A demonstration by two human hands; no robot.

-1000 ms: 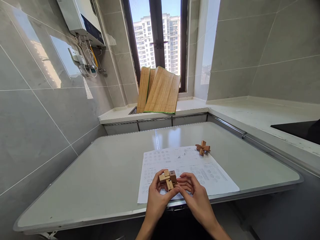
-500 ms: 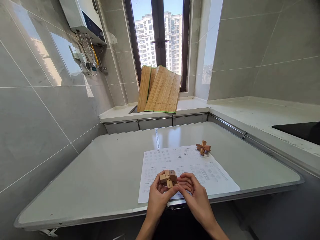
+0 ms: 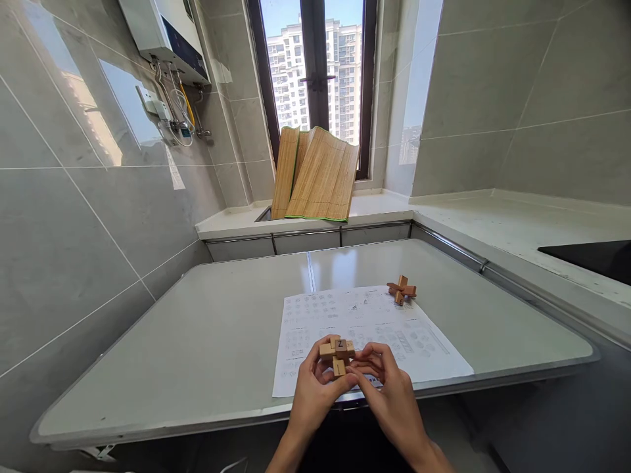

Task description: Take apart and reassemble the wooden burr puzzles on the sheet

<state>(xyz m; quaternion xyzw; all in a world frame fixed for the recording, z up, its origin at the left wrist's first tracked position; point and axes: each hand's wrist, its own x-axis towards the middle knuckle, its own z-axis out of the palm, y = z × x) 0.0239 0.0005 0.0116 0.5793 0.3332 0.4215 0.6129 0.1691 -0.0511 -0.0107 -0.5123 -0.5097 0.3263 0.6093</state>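
Note:
A light wooden block puzzle with a dark mark like a Z on its top block is held above the sheet's near part. My left hand has its fingers and thumb closed round the puzzle's left and lower side. At the puzzle's right, my right hand has bent fingers, its fingertips and thumb at the puzzle's lower right; whether they grip it is hard to tell. Under both hands lies a printed paper sheet. A second, darker wooden puzzle rests on the sheet's far right corner.
The pale folding table reaches to a white counter with a metal rail. A folded bamboo mat leans by the window. A black panel lies on the right counter.
The puzzle in my hands has turned, so its marked block and lower block face more upright, and it sits slightly further right. The second puzzle rests as before.

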